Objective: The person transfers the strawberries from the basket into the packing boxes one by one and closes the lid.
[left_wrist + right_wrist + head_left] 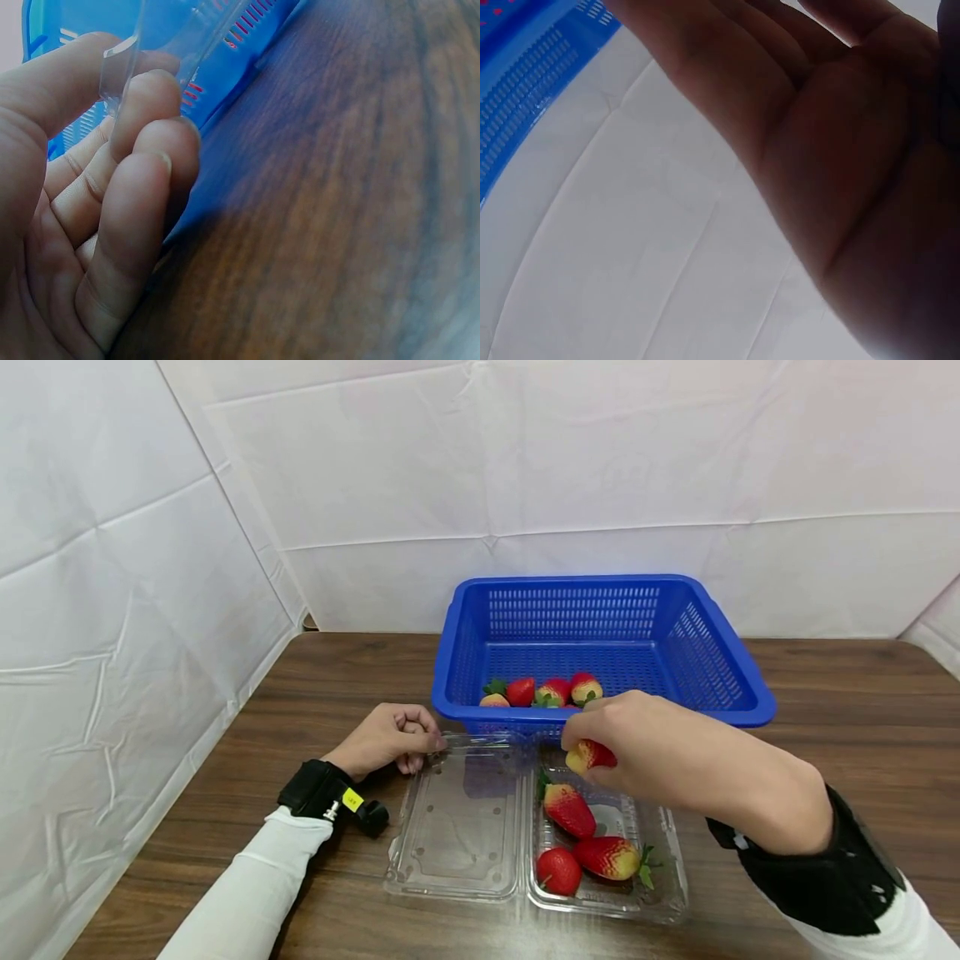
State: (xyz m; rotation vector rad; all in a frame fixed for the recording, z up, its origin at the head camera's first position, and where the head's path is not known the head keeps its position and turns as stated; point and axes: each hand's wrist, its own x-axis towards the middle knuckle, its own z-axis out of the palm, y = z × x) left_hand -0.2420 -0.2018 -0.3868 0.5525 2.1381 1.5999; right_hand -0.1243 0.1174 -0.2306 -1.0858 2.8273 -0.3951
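A clear plastic clamshell box (pixel 504 893) lies opened flat on the table, its lid half on the left. My left hand (pixel 392 737) pinches the lid's far left corner between thumb and fingers; the left wrist view shows the clear plastic edge (pixel 120 71) there. Over the far end of the right half, my right hand (pixel 637 743) holds a red and pale yellow strawberry (pixel 591 757). Three strawberries lie below it in that half: one slanted (pixel 568 810), one sideways (pixel 609 857) and a rounder one (pixel 558 871). In the right wrist view the fingertips are out of frame.
Right behind the box stands a blue perforated basket (pixel 720 693), with several strawberries (pixel 551 692) gathered near its front left wall. White sheeting (pixel 480 460) closes off the back and left side of the wooden table (pixel 345 668).
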